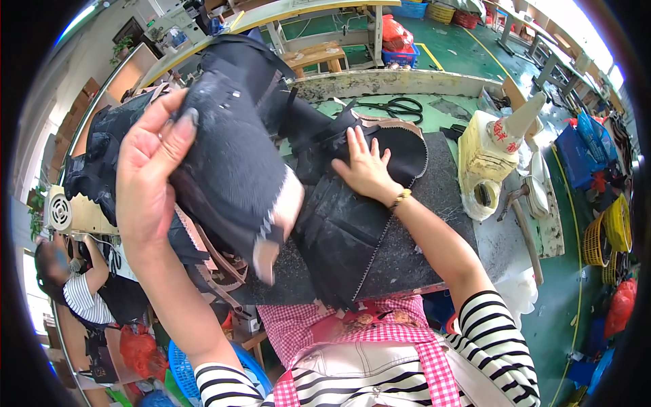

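My left hand (154, 152) is raised, thumb and fingers pinched on the edge of a black stitched piece (234, 146). It looks like a boot upper, with ribbed black material and a pale tan edge hanging down. My right hand (366, 166) rests palm down with spread fingers on another black stitched piece (346, 234). That one lies on the dark work board (437, 234), a zigzag seam running along its side. More black pieces with tan edging (112, 152) are heaped to the left, partly behind the raised one.
Black-handled scissors (397, 107) lie at the far side of the table. To the right stand a glue-stained yellowish container (487, 163) with a cone-shaped nozzle and a hammer (522, 220). Another person (88, 292) sits at the left. A blue basket (180, 366) is below the table's left side.
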Demonstrator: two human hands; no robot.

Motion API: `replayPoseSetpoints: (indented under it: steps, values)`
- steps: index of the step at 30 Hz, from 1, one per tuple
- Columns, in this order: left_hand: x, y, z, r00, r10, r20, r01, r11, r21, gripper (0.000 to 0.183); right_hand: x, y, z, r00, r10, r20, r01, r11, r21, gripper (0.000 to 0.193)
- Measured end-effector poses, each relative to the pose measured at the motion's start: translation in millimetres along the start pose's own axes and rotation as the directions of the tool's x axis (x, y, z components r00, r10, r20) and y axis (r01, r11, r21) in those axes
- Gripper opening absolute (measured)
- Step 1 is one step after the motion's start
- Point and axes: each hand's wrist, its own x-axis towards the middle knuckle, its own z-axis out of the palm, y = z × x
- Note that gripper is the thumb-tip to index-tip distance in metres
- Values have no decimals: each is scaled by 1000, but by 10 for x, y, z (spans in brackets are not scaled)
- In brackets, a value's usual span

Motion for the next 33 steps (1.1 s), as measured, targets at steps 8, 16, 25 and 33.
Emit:
replayPoseSetpoints:
  steps: [8,16,25,33]
  values:
    - [-816,-1507,366,816,-458,353,511,857,-70,34,-840,-53,-1316,768,-86,-634,455,771,446,41]
    - [-683,-1632,825,902,-394,175,271,833,482,48,-566,-77,-1023,890,-344,-301,429,854,293,60]
    - [-685,-1316,812,935,-278,220,286,958,-6,25,-542,-470,-1371,823,-468,-321,548,804,231,25]
    - [-747,-1787,1203,933,-346,103,218,766,604,68,-867,-109,-862,917,-381,-119,270,811,-519,60]
